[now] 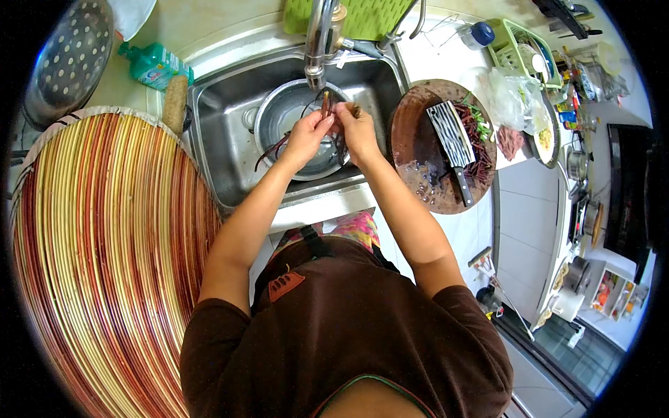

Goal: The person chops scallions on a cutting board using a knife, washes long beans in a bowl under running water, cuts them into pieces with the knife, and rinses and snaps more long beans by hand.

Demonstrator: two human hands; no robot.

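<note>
Both my hands are over a round metal bowl in the steel sink, just below the faucet. My left hand has its fingers closed around long, dark, thin stems, whose ends hang out on its left side. Close beside it, my right hand is closed too, its fingertips meeting those of the left; dark strands hang below it. A cleaver lies on the round wooden board to the right, next to a pile of cut dark red pieces.
A large striped woven tray stands at the left, near a green bottle and a perforated metal pan. Beyond the board are a plastic bag, some meat and a green basket.
</note>
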